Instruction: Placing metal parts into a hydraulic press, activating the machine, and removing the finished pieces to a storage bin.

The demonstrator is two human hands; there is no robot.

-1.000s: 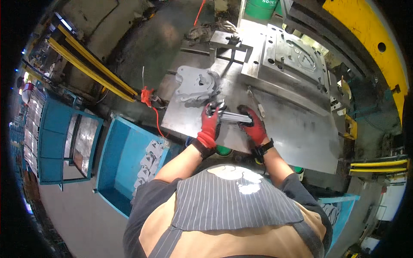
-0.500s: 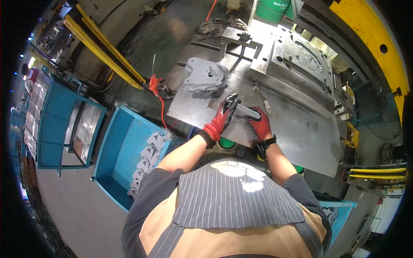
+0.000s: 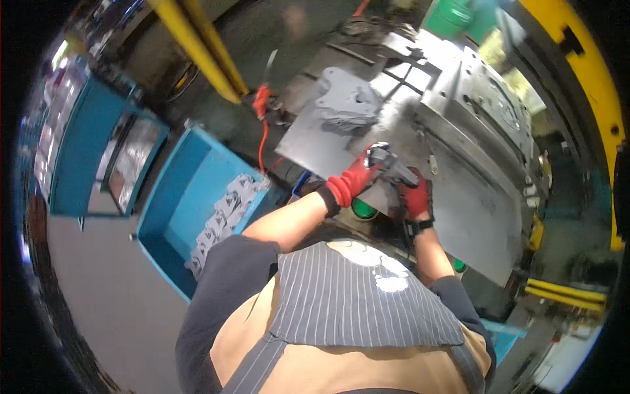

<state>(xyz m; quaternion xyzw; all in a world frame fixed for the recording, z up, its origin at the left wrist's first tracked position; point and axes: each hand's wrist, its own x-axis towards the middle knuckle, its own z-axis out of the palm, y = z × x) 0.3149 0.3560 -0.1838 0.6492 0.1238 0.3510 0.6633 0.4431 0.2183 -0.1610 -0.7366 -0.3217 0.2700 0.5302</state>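
My left hand (image 3: 365, 172), in a red and black glove, is closed round one end of a grey metal piece (image 3: 401, 172). At its other end my right hand (image 3: 416, 196), gloved the same way, grips it too. The piece appears edge-on and smeared, so I cannot tell whether it is one plate or several pressed together. Both hands are over the front edge of the steel table (image 3: 469, 220). Beyond my left hand a loose stack of grey flat metal plates (image 3: 346, 95) with holes lies on the table.
A blue bin (image 3: 161, 217) at left holds several grey metal parts (image 3: 223, 213). A thick steel die block (image 3: 476, 98) stands at the table's far right, near a thin tool (image 3: 432, 161). A red hose (image 3: 264, 141) hangs beyond the bin. Below my hands is a green button (image 3: 363, 209).
The view has turned and shifted, so the table and bin sit differently in it. Both hands still grip the grey metal piece, now more blurred.
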